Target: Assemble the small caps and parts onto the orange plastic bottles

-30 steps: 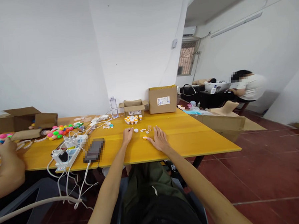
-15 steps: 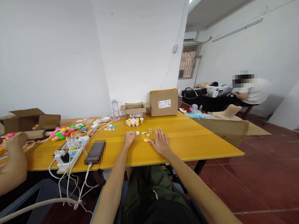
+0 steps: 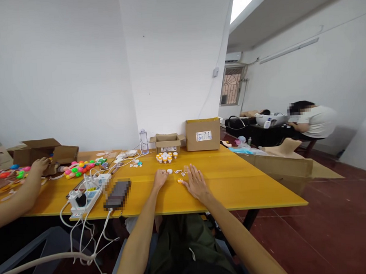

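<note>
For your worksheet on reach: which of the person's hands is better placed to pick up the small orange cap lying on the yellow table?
Probably the right hand: the orange cap lies by its thumb, while the left hand rests further left, near a white cap.

Materials and surface finishes at the work area

The bench (image 3: 234,183) has a smooth yellow wood-look top with a slight sheen. The boxes (image 3: 203,134) are matt brown cardboard with paper labels. The small pots (image 3: 165,156) and loose caps (image 3: 170,171) look like smooth plastic, white and orange. The bottle (image 3: 143,141) is clear plastic. The power strip (image 3: 87,191) and its cables are glossy white plastic. The floor (image 3: 329,235) is dark red tile.
</note>
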`<state>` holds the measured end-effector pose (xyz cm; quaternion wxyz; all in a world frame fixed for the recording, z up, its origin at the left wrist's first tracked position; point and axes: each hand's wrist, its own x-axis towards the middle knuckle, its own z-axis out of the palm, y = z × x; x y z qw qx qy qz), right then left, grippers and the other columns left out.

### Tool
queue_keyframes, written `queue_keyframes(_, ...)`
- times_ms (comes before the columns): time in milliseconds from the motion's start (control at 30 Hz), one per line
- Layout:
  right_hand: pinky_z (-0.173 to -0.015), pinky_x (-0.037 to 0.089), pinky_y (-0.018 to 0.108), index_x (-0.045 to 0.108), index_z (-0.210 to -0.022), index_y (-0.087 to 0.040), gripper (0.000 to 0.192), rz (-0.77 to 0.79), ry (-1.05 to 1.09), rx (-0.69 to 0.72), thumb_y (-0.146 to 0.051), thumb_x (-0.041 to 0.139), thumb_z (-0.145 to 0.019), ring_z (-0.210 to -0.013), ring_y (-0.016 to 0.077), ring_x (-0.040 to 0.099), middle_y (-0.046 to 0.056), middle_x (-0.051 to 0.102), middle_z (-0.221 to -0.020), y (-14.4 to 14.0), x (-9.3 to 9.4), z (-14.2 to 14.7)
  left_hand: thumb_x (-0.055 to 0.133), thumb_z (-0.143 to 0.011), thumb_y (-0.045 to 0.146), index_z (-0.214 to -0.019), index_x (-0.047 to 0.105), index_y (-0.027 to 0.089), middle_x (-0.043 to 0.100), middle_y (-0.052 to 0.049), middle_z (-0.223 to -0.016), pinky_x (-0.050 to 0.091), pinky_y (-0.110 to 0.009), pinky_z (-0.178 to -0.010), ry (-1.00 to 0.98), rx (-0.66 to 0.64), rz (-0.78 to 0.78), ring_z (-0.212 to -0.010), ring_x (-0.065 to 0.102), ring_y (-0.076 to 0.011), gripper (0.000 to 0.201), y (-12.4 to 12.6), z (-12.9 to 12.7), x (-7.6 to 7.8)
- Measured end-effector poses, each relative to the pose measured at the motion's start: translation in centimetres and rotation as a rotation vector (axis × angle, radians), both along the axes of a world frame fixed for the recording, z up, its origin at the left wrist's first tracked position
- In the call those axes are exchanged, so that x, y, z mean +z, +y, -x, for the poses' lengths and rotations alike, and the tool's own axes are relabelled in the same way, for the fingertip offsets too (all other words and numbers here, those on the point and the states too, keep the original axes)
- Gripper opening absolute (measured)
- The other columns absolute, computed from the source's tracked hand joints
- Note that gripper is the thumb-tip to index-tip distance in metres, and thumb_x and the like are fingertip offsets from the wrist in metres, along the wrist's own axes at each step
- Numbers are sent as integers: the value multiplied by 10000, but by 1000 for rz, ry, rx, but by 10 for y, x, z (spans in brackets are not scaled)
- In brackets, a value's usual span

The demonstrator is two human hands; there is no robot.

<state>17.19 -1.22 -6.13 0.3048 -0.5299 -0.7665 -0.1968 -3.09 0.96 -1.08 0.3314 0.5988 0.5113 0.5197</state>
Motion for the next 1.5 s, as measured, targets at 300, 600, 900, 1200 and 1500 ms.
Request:
queue_keyframes(300, -1166, 313, 536, 394, -1504, -137, 643, -29, -57, 86, -511, 357, -983, -1444, 332, 363, 186, 410, -1542, 1, 4, 2, 661, -708, 188, -446, 213, 209, 179, 81, -450, 179, -240, -489, 22, 3, -22, -469, 205, -72, 519, 0, -1, -1)
queue_keyframes(600, -1182, 307, 495, 441, -1471, -141, 583, -126, -203, 137, -447, 438, -975, -1430, 302, 395, 174, 430, -1532, 7, 1, 2, 646, -700, 249, -450, 219, 215, 183, 81, -453, 157, -249, -495, 13, 16, -51, -489, 200, -76, 496, 2, 0, -4)
queue_keyframes(900, -1165, 351, 462, 475, -1447, -153, 541, -208, -278, 182, -401, 466, -966, -1412, 290, 420, 147, 455, -1522, 7, 5, -1, 638, -690, 300, -455, 224, 221, 199, 76, -458, 156, -257, -505, 32, 12, -50, -500, 218, -83, 483, 6, 0, -8)
queue_keyframes(1200, -1159, 364, 505, 451, -1464, -167, 538, -199, -275, 280, -371, 481, -967, -1417, 297, 410, 138, 438, -1537, 10, 6, -1, 609, -686, 362, -460, 227, 219, 191, 74, -464, 159, -261, -514, 81, 25, -38, -502, 218, -81, 466, 6, -1, -9)
queue_keyframes(1500, -1134, 389, 439, 499, -1418, -133, 522, -284, -395, 393, -405, 486, -972, -1375, 261, 465, 152, 539, -1455, 15, 20, -11, 598, -718, 441, -469, 250, 219, 210, 70, -478, 169, -260, -531, 166, 26, -27, -521, 250, -90, 481, 6, -1, -11)
